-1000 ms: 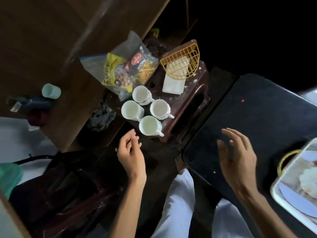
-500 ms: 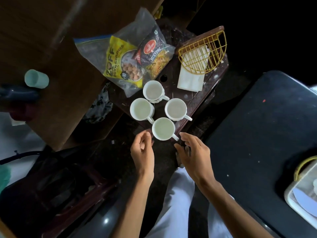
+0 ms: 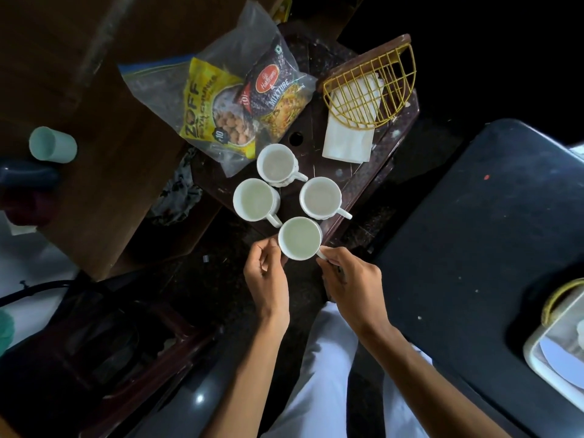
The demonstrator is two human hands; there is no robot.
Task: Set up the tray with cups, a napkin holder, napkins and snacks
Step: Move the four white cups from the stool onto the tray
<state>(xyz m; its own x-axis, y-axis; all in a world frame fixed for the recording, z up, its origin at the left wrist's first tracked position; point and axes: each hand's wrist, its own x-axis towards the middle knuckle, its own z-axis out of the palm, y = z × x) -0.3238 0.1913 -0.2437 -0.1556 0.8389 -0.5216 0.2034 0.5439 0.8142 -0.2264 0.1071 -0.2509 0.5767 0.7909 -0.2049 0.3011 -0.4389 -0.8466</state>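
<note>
Seen from above, a dark stool (image 3: 363, 181) holds four white cups. The nearest cup (image 3: 299, 238) stands at the stool's near corner. The left hand (image 3: 268, 279) presses its fingers against the cup's left side; the right hand (image 3: 350, 279) pinches its handle. A bag of snacks (image 3: 227, 102) lies at the far left edge. A yellow wire napkin holder (image 3: 373, 86) lies over white napkins (image 3: 347, 140) at the far right.

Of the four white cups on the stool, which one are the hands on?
The nearest cup, at the stool's front corner. The left hand touches its side, the right hand pinches its handle; the other three cups stand untouched behind it.
</note>
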